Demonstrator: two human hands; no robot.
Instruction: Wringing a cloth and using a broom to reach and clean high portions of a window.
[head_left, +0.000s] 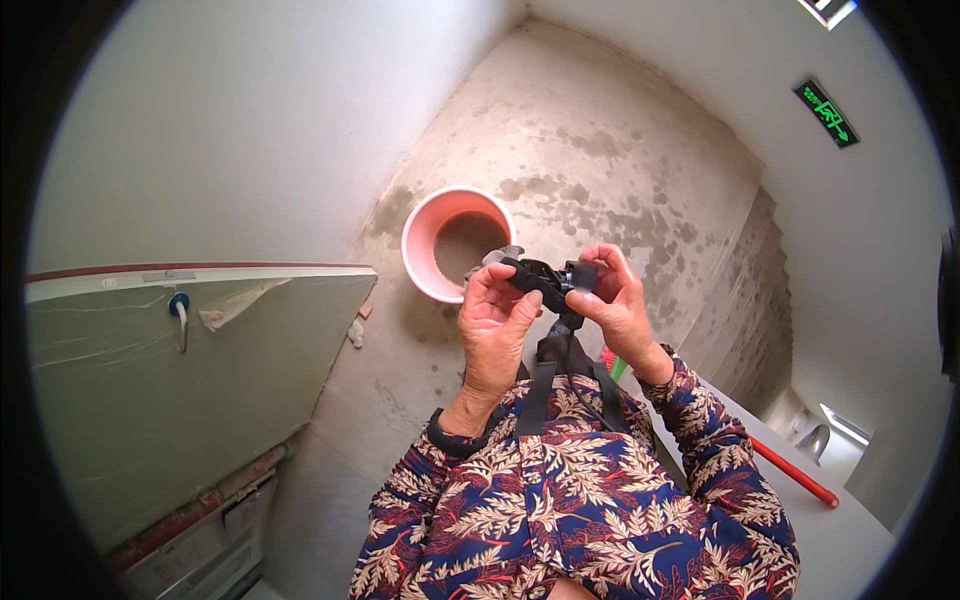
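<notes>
Both hands hold a black strapped device with a small box-shaped part (553, 285) in front of the chest. My left hand (496, 315) grips its left end between thumb and fingers, with a black band around that wrist. At the box-shaped part on the right, my right hand (616, 300) pinches with thumb and fingertips. A dark cable runs down from the device over the patterned shirt (570, 495). Just beyond the left hand, a pink bucket (420, 247) with a white rim stands on the floor, holding murky liquid. A greyish thing, not clearly made out, shows at its near rim.
A green door (187, 375) with a metal handle stands at left. Stairs (739, 300) descend at right, beside a wall with a lit exit sign (826, 112). Wet patches mark the concrete floor (600, 172). A red pole (795, 472) lies along a light panel at lower right.
</notes>
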